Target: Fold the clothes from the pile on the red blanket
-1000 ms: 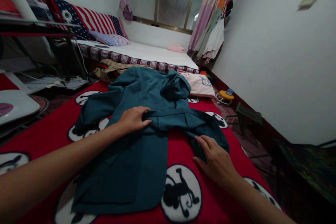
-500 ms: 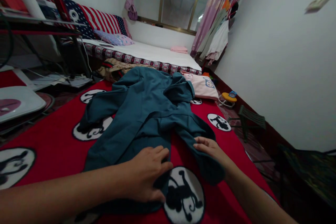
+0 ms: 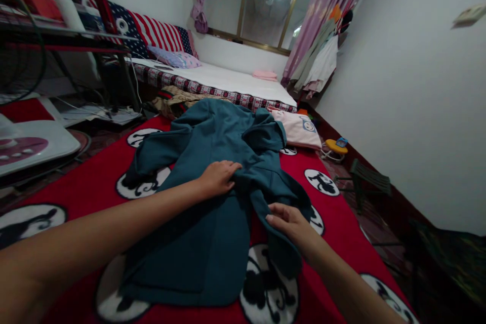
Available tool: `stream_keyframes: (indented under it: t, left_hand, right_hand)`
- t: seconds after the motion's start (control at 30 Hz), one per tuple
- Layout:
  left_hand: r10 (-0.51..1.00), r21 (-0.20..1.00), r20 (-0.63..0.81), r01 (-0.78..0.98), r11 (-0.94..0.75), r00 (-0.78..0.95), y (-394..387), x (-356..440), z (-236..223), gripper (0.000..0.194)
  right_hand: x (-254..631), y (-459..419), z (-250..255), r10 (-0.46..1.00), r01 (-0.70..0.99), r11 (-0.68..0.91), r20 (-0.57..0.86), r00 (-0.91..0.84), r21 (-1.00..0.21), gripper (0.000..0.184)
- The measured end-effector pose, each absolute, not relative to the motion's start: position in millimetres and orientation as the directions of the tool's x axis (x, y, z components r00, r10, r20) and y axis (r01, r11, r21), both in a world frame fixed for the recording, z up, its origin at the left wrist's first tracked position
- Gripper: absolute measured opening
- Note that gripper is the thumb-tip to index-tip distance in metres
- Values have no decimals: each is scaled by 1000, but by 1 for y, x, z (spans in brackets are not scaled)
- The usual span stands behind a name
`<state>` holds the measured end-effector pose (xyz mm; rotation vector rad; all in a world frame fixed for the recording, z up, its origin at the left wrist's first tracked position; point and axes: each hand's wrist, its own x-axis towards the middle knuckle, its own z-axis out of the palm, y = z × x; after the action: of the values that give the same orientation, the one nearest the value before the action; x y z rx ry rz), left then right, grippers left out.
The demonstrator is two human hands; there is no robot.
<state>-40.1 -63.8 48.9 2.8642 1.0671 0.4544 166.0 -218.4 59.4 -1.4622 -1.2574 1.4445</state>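
Note:
A dark teal jacket (image 3: 212, 253) lies spread on a red blanket (image 3: 91, 177) with round white monkey patches. My left hand (image 3: 219, 178) is at the middle of the jacket, its fingers closed on a fold of the cloth near the base of the nearer sleeve. My right hand (image 3: 288, 220) pinches the edge of that sleeve, which hangs toward me over the blanket. The other sleeve stretches out to the left. Part of the jacket's front lies under my left forearm.
Behind the jacket are a patterned brown cloth (image 3: 174, 100) and a folded pink garment (image 3: 299, 129). A bed (image 3: 228, 78) stands under the window. At right are a yellow stool (image 3: 336, 147) and a green folding stool (image 3: 370, 179); a cluttered desk (image 3: 102, 35) is at left.
My left hand let go of the front edge, came down toward me, then returned up to the jacket's middle. My right hand has drawn the sleeve toward me and leftward. The front panel lies flat again.

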Motion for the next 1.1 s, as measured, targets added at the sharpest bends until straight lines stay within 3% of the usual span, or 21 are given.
stream_keyframes:
  t: [0.07, 0.13, 0.23, 0.3, 0.37, 0.47, 0.57, 0.73, 0.87, 0.93, 1.0, 1.03, 1.1]
  left_hand:
    - [694, 248, 248, 648, -720, 676, -50, -33, 58, 33]
    - [761, 394, 329, 650, -649, 560, -35, -28, 72, 30]
    - [817, 580, 435, 576, -576, 379, -14, -25, 94, 29]
    - [817, 632, 463, 518, -577, 345, -7, -25, 102, 28]
    - [804, 645, 475, 479, -595, 358, -8, -24, 104, 28]
    - [772, 640, 481, 435, -633, 415, -20, -25, 98, 28]
    - [725, 636, 502, 366, -679, 472, -34, -26, 97, 27]
    - [614, 565, 651, 255, -785, 446, -48, -28, 127, 22]
    - [517, 489, 718, 191, -851, 467, -58, -28, 154, 23]
    - [492, 502, 663, 153, -851, 564, -67, -30, 157, 24]
    - [401, 508, 507, 110, -854, 763, -79, -35, 151, 26]
    - [319, 509, 391, 86, -857, 863, -86, -39, 147, 28]
    - [162, 516, 175, 49, -855, 971, -99, -50, 135, 30]
  right_hand:
    - [158, -227, 59, 954, 257, -237, -275, -123, -937, 48]
    - [152, -239, 64, 973, 478, -137, -208, -99, -868, 60]
    - [141, -260, 72, 986, 811, 48, -101, -132, -583, 94]
    - [133, -270, 72, 975, 908, 144, -103, -199, -394, 102]
    - [126, -273, 65, 962, 941, 214, -113, -250, -262, 87]
    - [121, -264, 54, 946, 949, 281, -125, -299, -140, 43]
    - [125, -252, 57, 942, 927, 315, -49, -331, -205, 22]
    - [131, -248, 100, 887, 728, 427, 407, -220, -536, 13]
    - [120, -258, 106, 885, 683, 438, 416, -211, -585, 15]
    - [114, -265, 93, 873, 689, 487, 300, -384, -537, 13]
    - [114, -271, 78, 823, 674, 546, 168, -543, -498, 12]
    - [118, -271, 72, 810, 667, 564, 169, -562, -488, 11]
    - [133, -267, 66, 828, 706, 558, 349, -440, -435, 9]
